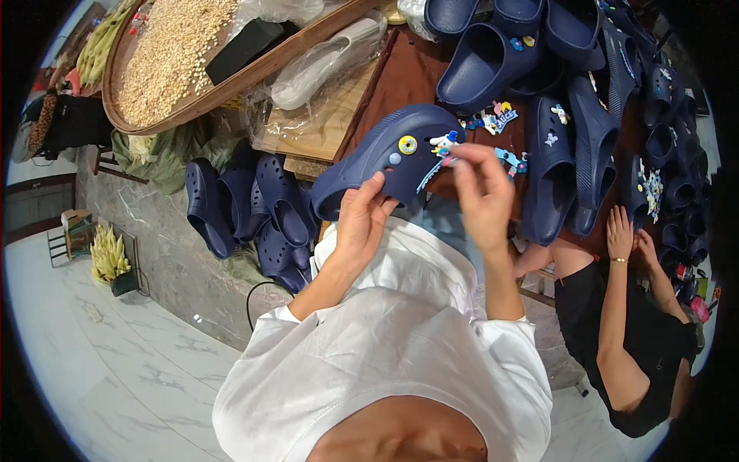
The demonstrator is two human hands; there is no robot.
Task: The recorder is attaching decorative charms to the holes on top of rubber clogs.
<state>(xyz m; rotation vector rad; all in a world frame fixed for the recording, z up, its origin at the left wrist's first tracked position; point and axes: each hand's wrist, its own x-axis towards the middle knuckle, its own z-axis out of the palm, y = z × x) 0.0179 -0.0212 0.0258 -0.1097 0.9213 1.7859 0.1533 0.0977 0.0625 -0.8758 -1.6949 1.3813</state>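
Note:
My left hand [362, 219] grips a navy blue clog [368, 152] by its near side, thumb on the upper. A yellow ring-shaped charm [407, 145] and a small light-blue round charm [395, 159] sit on that upper. Beside them is a white and blue figure charm [444, 142], with a blue beaded strip [428, 178] below it. My right hand [483, 195] is closed in a pinch beside the figure charm, slightly blurred; what its fingertips hold is hidden. More colourful charms [493, 119] lie on the brown table [400, 73] beyond the clog.
Navy clogs [549, 169] crowd the table's right side, and several more clogs [281, 200] hang or stand at left. A grain-filled wicker tray [165, 61] and a plastic-wrapped white shoe [327, 61] lie at upper left. At right, another person's hand [619, 231] touches the table.

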